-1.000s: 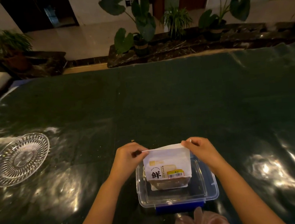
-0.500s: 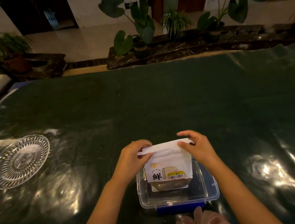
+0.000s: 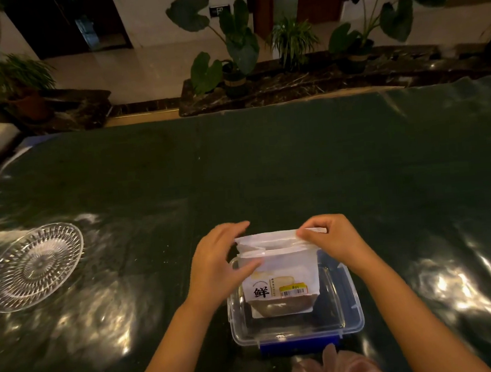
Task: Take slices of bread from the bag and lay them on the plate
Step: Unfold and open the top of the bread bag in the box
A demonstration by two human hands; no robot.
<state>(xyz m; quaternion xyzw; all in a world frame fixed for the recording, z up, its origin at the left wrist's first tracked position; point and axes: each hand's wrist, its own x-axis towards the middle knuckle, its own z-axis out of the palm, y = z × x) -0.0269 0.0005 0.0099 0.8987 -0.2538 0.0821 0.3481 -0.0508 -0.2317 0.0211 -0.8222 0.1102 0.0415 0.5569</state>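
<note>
A white bread bag (image 3: pixel 287 271) with a black character and a yellow label stands upright inside a clear plastic box (image 3: pixel 347 310) near the table's front. Brown bread shows through the bag's lower window. My left hand (image 3: pixel 215 262) holds the bag's near top edge at its left corner. My right hand (image 3: pixel 329 239) pinches the far top edge at the right. The bag's mouth gapes between them. A cut-glass plate (image 3: pixel 34 265) lies on the table far to the left, with nothing on it.
The table (image 3: pixel 266 169) wears a dark green cloth under shiny clear film. The box has a blue clip (image 3: pixel 297 346) at its near side. A pinkish crumpled thing (image 3: pixel 334 369) lies at the front edge. Potted plants stand beyond the far edge.
The bag's folded top has been pulled apart: both edges were held together before, and now the mouth is open. My hands have drawn slightly toward each other and upward.
</note>
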